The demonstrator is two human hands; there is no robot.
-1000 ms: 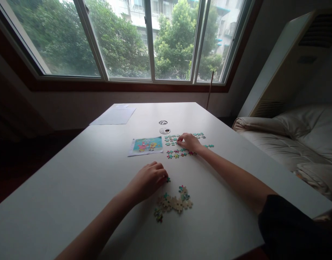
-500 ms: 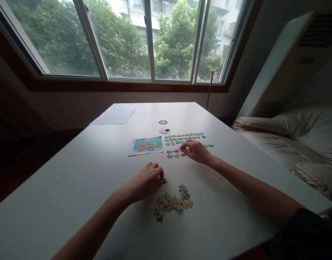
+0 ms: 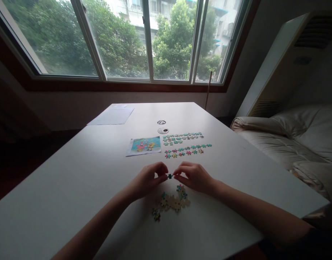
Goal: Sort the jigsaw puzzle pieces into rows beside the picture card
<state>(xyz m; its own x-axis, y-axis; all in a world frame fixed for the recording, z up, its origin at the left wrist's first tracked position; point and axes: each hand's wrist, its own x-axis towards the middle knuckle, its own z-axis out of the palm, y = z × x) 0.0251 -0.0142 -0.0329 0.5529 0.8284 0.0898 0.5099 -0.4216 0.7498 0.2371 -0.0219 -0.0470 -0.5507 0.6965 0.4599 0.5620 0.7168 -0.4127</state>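
A small dark green puzzle piece [image 3: 170, 176] is between my two hands, just above or on the table. My left hand [image 3: 150, 177] pinches its left edge between thumb and fingertips. At the opposite edge, the thumb and forefinger of my right hand [image 3: 195, 176] are closed on it. Nearer to me lies a loose pile of puzzle pieces [image 3: 173, 203], many with their plain tan backs up. Beyond my hands, sorted pieces [image 3: 188, 152] lie in rows, and more rows of teal pieces [image 3: 183, 138] sit farther back.
A printed cartoon picture [image 3: 145, 145] lies left of the rows on the white table [image 3: 74, 187]. Two round inserts [image 3: 163, 130] are set behind it. White paper [image 3: 112, 115] rests at the far left corner. A padded sofa [image 3: 269, 137] stands right of the table.
My right hand has come back from the rows to the piece in my left hand. My left hand has shifted slightly, raising the piece a little away from the pile.
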